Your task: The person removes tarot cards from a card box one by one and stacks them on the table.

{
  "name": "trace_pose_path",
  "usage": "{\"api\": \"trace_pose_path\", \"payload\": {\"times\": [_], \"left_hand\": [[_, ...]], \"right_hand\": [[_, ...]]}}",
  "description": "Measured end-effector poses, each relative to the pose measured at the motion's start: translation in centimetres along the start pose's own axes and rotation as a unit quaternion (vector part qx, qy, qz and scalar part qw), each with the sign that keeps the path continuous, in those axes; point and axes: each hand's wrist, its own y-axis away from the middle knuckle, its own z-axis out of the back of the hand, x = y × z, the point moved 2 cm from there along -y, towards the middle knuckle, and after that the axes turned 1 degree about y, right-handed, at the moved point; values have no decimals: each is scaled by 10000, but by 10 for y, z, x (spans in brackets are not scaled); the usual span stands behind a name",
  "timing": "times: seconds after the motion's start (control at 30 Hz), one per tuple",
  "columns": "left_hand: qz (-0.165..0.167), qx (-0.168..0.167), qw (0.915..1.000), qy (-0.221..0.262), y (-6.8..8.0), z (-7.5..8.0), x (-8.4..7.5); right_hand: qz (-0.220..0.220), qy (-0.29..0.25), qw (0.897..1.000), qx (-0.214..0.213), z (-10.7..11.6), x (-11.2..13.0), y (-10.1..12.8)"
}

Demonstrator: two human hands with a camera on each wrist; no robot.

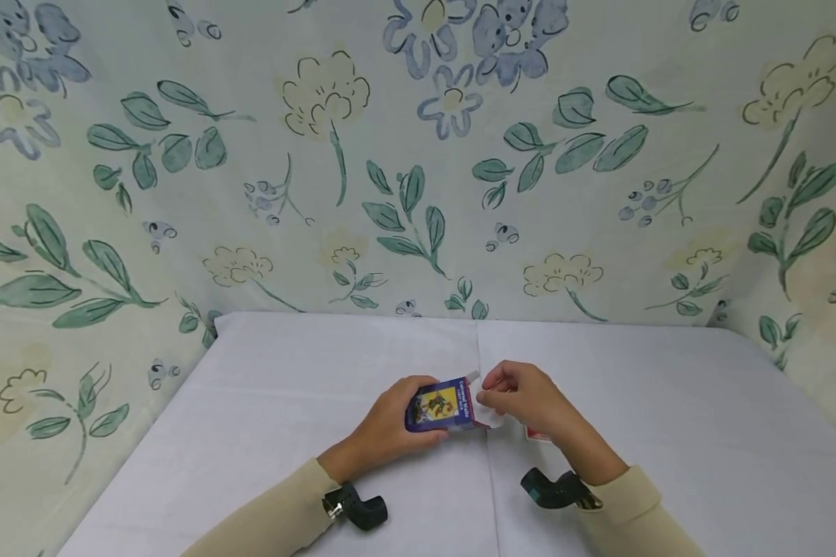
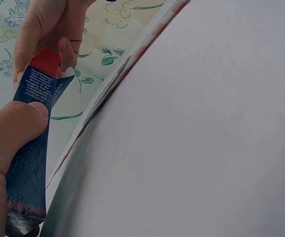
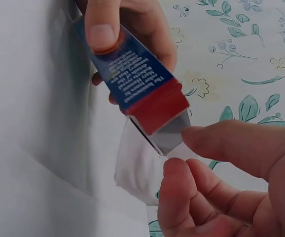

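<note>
Head view: card box [image 1: 437,406], long axis crosswise, flap [image 1: 488,415] rightward

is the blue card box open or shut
Open: on the blue card box, a red flap and a white flap stick out at the end nearest the right hand. Whether cards are inside, I cannot tell.

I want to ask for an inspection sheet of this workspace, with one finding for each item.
Surface: white cloth, a crease line running through it.
Job's things: blue printed box, end flaps open; contents cannot be seen.
Clutter: red item, partly hidden, identity unclear.
Hands: left hand holds the box; right hand is at the open end, grip unclear.
Cables: nothing seen.
Surroundings: floral backdrop; black device on left wrist and right.
</note>
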Motion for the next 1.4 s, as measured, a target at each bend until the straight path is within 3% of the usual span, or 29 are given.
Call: {"api": "trace_pose_path", "payload": {"times": [0.43, 0.77, 1.4], "left_hand": [[-10, 10, 10000, 8, -1, 0, 1], [-19, 28, 10000, 10, -1, 1, 1], [-33, 53, 10000, -31, -1, 1, 2]], "right_hand": [[53, -68, 9999, -89, -13, -7, 1], [-231, -273, 9993, -55, -24, -10, 0], [-342, -388, 9986, 109, -16, -14, 0]]}}
